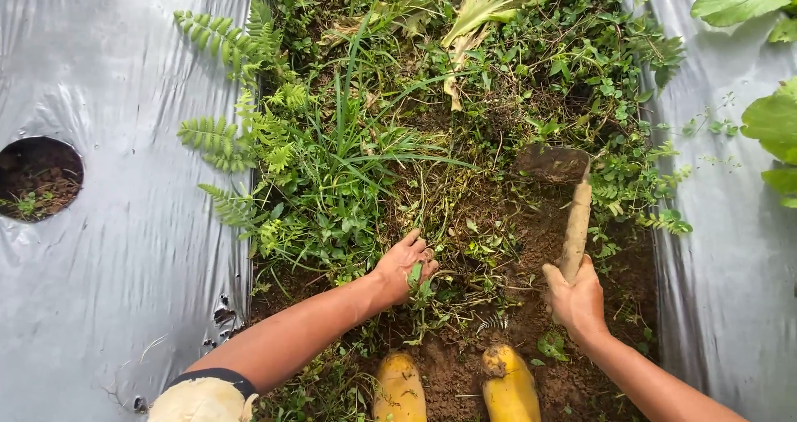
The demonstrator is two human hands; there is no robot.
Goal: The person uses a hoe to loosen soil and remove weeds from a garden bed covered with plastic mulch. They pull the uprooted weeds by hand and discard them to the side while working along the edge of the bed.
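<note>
My left hand [404,264] is closed around a clump of green weeds [419,282] low on the soil strip between two sheets of plastic. A short hoe is gripped in my right hand [574,297]: its wooden handle [575,227] rises from the fist to a muddy metal blade [554,163] resting on the ground among the weeds. Bare brown soil [531,247] lies between the two hands. The toes of my two yellow boots [452,385] stand at the bottom edge.
Silver plastic mulch sheets [133,223] [722,247] flank the weedy strip. A round planting hole [37,179] opens in the left sheet. Ferns [220,135] and grass [357,131] fill the strip ahead. Broad-leaved plants [772,123] grow at the right.
</note>
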